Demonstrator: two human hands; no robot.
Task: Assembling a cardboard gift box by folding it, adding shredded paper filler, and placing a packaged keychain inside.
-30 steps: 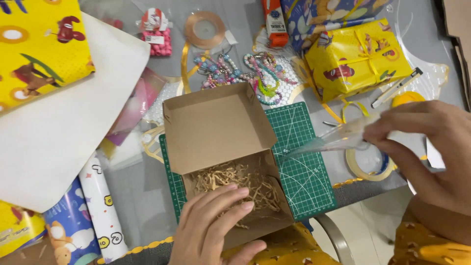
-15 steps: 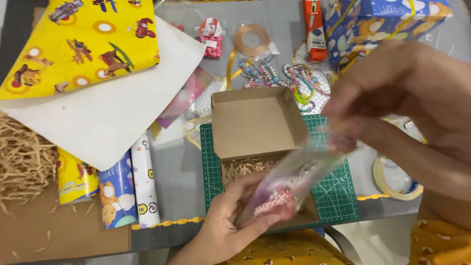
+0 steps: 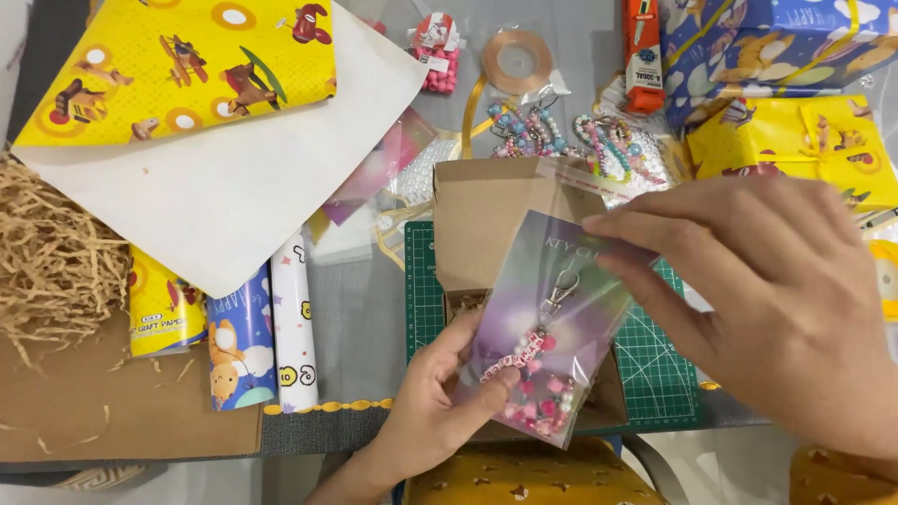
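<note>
Two hands grip one keychain packet (image 3: 552,327) above one open cardboard box (image 3: 496,210): left hand (image 3: 440,402) pinching bottom, right hand (image 3: 776,290) pinching top. Three paper rolls (image 3: 241,327) left of box.

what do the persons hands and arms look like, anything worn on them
Both hands are bare: the left hand and right hand show no gloves, rings or watch. The left wrist and forearm are uncovered, with no sleeve in view. The right wrist runs out of the frame, so any sleeve there cannot be seen.

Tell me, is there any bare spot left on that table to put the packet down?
Little: a grey strip between the white roll and green mat, plus brown cardboard under the shredded paper. The far side is crowded with beads, ribbon and wrapped gifts.
</note>
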